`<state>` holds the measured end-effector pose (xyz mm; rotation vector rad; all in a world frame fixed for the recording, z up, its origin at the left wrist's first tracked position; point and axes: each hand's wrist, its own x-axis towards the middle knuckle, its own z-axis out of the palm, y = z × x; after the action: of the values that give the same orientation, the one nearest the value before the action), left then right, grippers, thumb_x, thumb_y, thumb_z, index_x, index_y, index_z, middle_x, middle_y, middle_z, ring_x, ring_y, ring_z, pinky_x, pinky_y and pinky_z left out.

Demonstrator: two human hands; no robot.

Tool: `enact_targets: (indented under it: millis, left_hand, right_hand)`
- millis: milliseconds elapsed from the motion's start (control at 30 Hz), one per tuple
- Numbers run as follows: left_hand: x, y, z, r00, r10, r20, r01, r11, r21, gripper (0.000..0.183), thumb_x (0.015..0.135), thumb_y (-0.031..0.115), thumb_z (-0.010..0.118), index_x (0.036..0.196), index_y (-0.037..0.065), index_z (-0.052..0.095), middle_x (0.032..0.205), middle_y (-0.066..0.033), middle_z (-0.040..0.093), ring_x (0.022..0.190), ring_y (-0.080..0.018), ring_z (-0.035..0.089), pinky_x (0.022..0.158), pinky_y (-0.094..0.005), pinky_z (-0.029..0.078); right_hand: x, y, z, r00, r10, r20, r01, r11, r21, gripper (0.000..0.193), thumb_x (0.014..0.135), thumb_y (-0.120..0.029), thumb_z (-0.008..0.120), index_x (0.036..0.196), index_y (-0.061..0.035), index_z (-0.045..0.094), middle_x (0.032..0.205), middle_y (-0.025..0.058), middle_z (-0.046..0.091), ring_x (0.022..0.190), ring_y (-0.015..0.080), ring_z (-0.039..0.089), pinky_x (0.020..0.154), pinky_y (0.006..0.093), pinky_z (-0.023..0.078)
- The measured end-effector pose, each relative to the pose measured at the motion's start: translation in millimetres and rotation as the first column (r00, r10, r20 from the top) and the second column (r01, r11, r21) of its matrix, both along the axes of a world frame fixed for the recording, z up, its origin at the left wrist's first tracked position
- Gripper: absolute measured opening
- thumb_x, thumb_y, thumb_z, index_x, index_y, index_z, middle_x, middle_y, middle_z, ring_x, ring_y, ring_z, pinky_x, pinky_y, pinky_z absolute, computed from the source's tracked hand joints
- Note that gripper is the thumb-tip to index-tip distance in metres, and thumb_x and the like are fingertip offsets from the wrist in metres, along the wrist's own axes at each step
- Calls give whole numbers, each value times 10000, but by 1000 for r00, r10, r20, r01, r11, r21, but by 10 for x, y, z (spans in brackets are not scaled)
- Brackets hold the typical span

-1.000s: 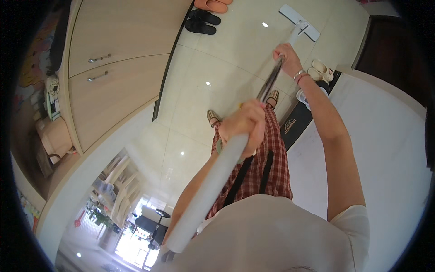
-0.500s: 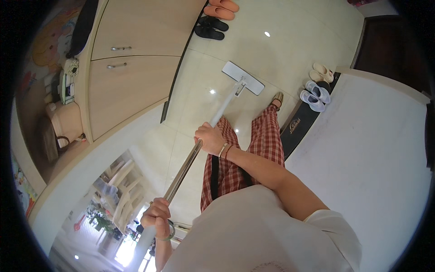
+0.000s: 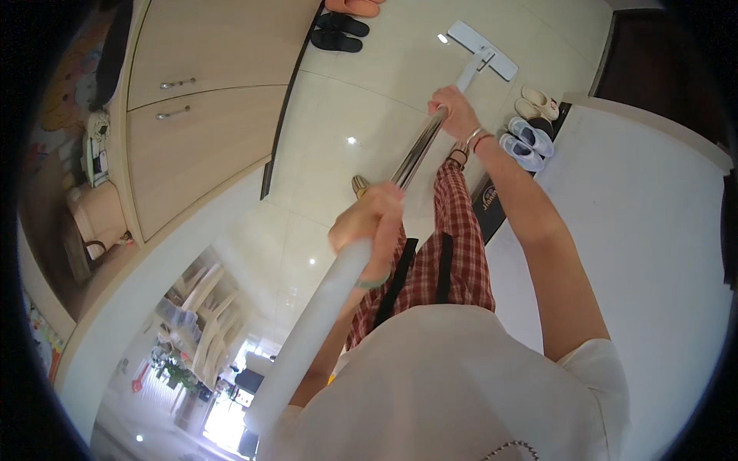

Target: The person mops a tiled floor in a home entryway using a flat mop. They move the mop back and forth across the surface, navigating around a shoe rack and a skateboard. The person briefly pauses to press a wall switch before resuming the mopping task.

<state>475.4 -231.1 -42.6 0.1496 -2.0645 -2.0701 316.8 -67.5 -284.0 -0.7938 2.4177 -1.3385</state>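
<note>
Both my hands grip the long pole of a flat mop (image 3: pixel 419 154), white at its two ends and shiny metal between. My right hand (image 3: pixel 455 113), arm stretched forward, is wrapped round the pole where the metal part meets the lower white part. Nearer my body, my left hand (image 3: pixel 367 223) is closed round the upper part, slightly blurred. The thick white handle end runs back past my left arm. At the far end, the rectangular white mop head (image 3: pixel 483 51) lies on the shiny tiled floor (image 3: pixel 384 92), beyond my feet.
Black slippers (image 3: pixel 338 32) and orange slippers (image 3: pixel 354 7) sit beside the wooden cabinet (image 3: pixel 207 123) on the left. To the right, cream shoes (image 3: pixel 536 103) and white shoes (image 3: pixel 527 144) stand by a dark mat (image 3: pixel 492 201) along a white surface (image 3: pixel 615 230). A dark doorway (image 3: pixel 665 81) lies far right.
The mop head has slid forward and to the right. Both hands have moved the same way, still holding the pole. My left foot now shows further forward on the floor.
</note>
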Motion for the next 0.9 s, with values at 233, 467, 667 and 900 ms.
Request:
enact_targets:
  millis: [233, 467, 667, 900]
  left_hand:
    - [761, -523, 370, 993, -33, 109, 38, 998, -42, 231, 819, -172, 483, 697, 13, 416, 790, -110, 588, 688, -223, 560, 727, -342, 499]
    - [2028, -1101, 1288, 973, 194, 125, -177, 974, -139, 233, 871, -6, 552, 694, 88, 433, 562, -29, 473, 549, -185, 497, 730, -450, 482]
    - [1694, -1003, 1270, 971, 235, 43, -232, 970, -77, 334, 926, 244, 598, 715, 151, 356, 560, 25, 362, 568, -154, 382, 681, -380, 370]
    - [858, -102, 368, 986, 153, -65, -147, 984, 98, 299, 834, 101, 649, 651, 131, 415, 671, 0, 494, 676, -198, 466, 703, -411, 401]
  right_hand:
    - [907, -522, 40, 997, -70, -44, 68, 996, -57, 174, 635, -4, 656, 677, -153, 577, 755, 46, 584, 815, 298, 544, 693, 388, 460]
    - [2552, -1582, 893, 941, 159, 299, -132, 985, -109, 104, 715, -66, 648, 722, -164, 616, 791, -20, 577, 948, 228, 525, 708, 427, 389]
    - [2150, -1549, 959, 891, 348, 293, -351, 935, -41, 67, 783, -147, 606, 769, -121, 666, 806, 23, 632, 929, 213, 545, 663, 408, 474]
    - [765, -479, 359, 987, 140, 76, -138, 990, -31, 82, 691, -100, 655, 690, -144, 586, 718, 18, 573, 839, 248, 563, 632, 376, 454]
